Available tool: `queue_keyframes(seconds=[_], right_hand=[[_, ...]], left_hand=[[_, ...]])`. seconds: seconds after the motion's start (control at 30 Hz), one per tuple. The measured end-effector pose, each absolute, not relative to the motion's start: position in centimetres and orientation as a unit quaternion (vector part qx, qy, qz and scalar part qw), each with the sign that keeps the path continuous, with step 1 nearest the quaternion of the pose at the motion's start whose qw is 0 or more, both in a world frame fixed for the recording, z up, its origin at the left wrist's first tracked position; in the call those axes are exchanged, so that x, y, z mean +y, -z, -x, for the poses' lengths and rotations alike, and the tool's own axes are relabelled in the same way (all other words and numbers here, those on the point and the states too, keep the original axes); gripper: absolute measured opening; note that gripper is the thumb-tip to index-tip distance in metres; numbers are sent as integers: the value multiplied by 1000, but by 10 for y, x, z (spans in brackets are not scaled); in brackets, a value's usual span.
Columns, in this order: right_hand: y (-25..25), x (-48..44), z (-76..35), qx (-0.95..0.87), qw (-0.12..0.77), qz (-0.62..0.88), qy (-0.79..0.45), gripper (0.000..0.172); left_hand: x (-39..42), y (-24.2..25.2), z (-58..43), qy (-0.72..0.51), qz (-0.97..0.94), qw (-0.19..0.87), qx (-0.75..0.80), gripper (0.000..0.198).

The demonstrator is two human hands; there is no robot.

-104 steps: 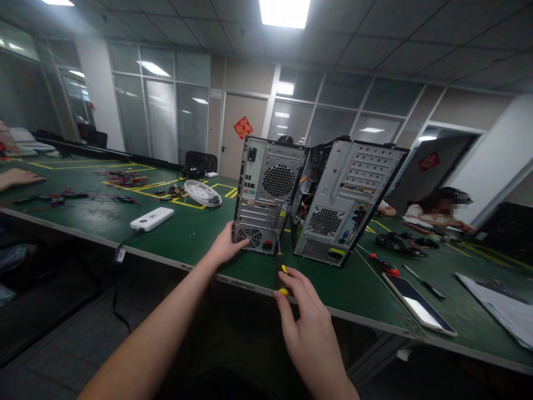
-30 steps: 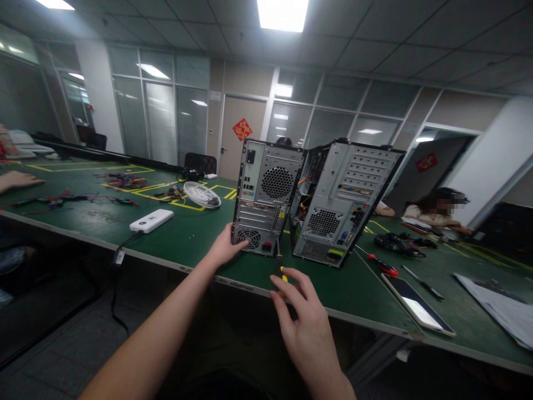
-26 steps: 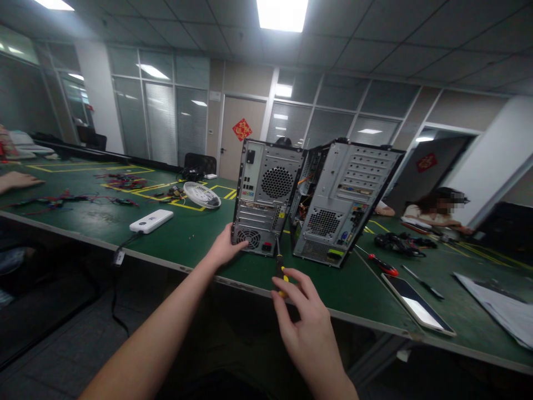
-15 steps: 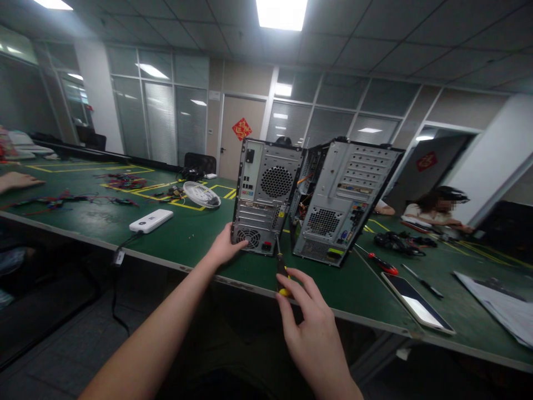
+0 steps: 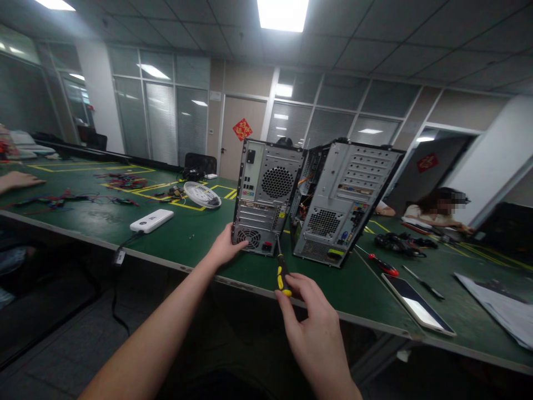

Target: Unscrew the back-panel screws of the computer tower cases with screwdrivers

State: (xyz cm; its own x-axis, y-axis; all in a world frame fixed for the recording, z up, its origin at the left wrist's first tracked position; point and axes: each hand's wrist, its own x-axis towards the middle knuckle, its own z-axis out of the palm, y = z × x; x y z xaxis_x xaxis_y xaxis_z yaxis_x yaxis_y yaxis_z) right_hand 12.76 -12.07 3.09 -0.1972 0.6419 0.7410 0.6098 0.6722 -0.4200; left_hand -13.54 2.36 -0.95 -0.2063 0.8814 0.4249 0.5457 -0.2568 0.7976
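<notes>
Two grey computer towers stand rear-side toward me on the green table [image 5: 187,233]. My left hand [image 5: 225,247] grips the lower left corner of the nearer tower [image 5: 268,197], fingers curled round its edge. My right hand [image 5: 310,328] pinches the end of a black and yellow screwdriver [image 5: 283,275]. The screwdriver's tip points at the tower's lower right rear edge. The second tower [image 5: 345,200] stands open beside it on the right, with cables showing inside.
A white box [image 5: 152,220] with a cable lies left. Behind it sit a white fan grille [image 5: 202,194] and coloured wires [image 5: 125,180]. Right of the towers lie a red screwdriver [image 5: 381,262], a tablet [image 5: 418,304] and papers [image 5: 499,305]. Another person [image 5: 437,211] sits far right.
My right hand has slid back a little along the screwdriver handle, showing more of its yellow and black grip. The left hand and both towers have stayed in place.
</notes>
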Motion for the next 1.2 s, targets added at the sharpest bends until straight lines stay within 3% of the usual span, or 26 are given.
queue_keyframes(seconds=[0.6, 1.2], right_hand=[[-28, -117, -125, -760, 507, 407, -23, 15], [-31, -125, -129, -822, 422, 382, -2, 32]], left_hand=[[24, 11, 135, -509, -608, 155, 589, 71], [24, 10, 136, -513, -609, 157, 585, 72]])
